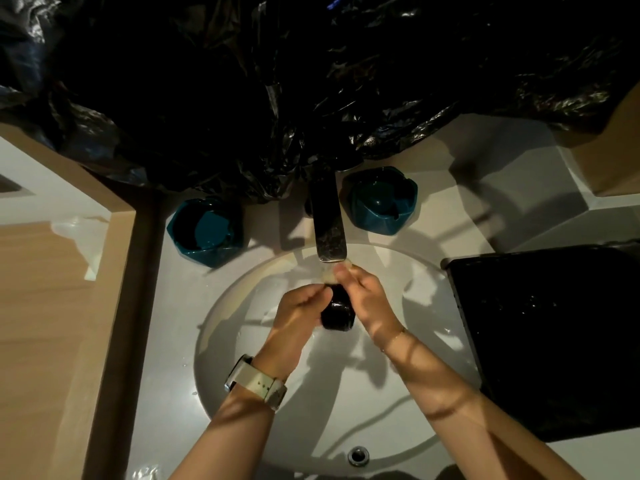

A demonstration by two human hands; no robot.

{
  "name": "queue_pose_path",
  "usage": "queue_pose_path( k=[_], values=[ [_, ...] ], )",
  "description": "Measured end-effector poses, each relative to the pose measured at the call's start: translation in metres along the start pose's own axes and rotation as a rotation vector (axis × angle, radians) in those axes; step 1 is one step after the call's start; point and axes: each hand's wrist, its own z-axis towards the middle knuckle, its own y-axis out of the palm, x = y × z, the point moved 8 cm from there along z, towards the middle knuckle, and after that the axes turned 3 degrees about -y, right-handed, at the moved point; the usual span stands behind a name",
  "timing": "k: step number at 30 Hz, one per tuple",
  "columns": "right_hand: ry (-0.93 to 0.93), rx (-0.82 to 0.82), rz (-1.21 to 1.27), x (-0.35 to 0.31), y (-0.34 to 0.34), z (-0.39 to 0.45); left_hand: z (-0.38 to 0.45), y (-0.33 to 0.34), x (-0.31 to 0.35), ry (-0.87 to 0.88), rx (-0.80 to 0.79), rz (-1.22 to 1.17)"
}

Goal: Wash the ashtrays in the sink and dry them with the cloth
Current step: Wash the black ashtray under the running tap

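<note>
Dim washroom, white counter [491,188] with round sink [221,344], wood panel left, black plastic sheeting [242,81] far, black tray [554,341] right; no readable writing. Dark ashtray [337,311] under chrome tap [327,223], gripped by left hand [298,315] and right hand [367,296]. Teal ashtrays far left [204,232], far right [381,200]. White watch [256,381] on left wrist

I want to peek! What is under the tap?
Under the tap, two hands hold a dark ashtray over the white sink. The left hand and right hand cover much of it, so its inside is hidden.
</note>
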Motion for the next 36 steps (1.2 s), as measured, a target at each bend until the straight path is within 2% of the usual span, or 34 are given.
queue_pose_path(
  k=[1, 3, 8, 10, 14, 16, 18, 21, 23, 25, 30, 33, 36],
  values=[
    [0.064, -0.036, 0.081, 0.004, 0.005, -0.001, 0.0, -0.007, -0.001, 0.005, 0.057, -0.006],
    [0.059, -0.079, 0.091, 0.008, 0.012, -0.01, 0.0, -0.018, -0.002, -0.01, 0.15, -0.035],
    [-0.097, -0.03, 0.073, 0.005, 0.013, -0.022, -0.004, -0.012, -0.005, -0.028, 0.158, -0.028],
    [-0.023, -0.003, 0.092, 0.0, 0.011, -0.015, -0.004, -0.008, -0.003, 0.028, 0.153, 0.037],
    [0.343, 0.076, 0.319, 0.02, 0.012, -0.004, -0.001, -0.016, 0.005, 0.106, 0.215, 0.121],
    [0.449, 0.094, 0.446, 0.032, 0.02, -0.008, 0.001, -0.025, 0.007, 0.126, 0.253, 0.146],
    [0.505, 0.105, 0.566, 0.04, 0.028, -0.014, 0.001, -0.028, 0.003, 0.101, 0.272, 0.138],
    [0.53, 0.048, 0.819, 0.039, 0.041, -0.022, -0.001, -0.023, -0.004, 0.056, 0.237, -0.047],
    [0.478, 0.021, 0.978, 0.034, 0.047, -0.023, -0.004, -0.018, 0.001, 0.113, 0.199, -0.053],
    [0.426, 0.025, 1.029, 0.031, 0.047, -0.02, -0.005, -0.014, 0.004, 0.166, 0.176, -0.022],
    [0.303, 0.182, 0.768, 0.026, 0.019, -0.013, -0.003, -0.006, 0.001, 0.119, 0.021, -0.128],
    [0.201, 0.249, 0.563, 0.016, 0.003, -0.013, -0.003, 0.003, 0.008, -0.049, -0.174, -0.274],
    [0.093, 0.305, 0.308, 0.003, -0.008, -0.017, 0.001, 0.008, 0.002, -0.171, -0.215, -0.235]
  ],
)
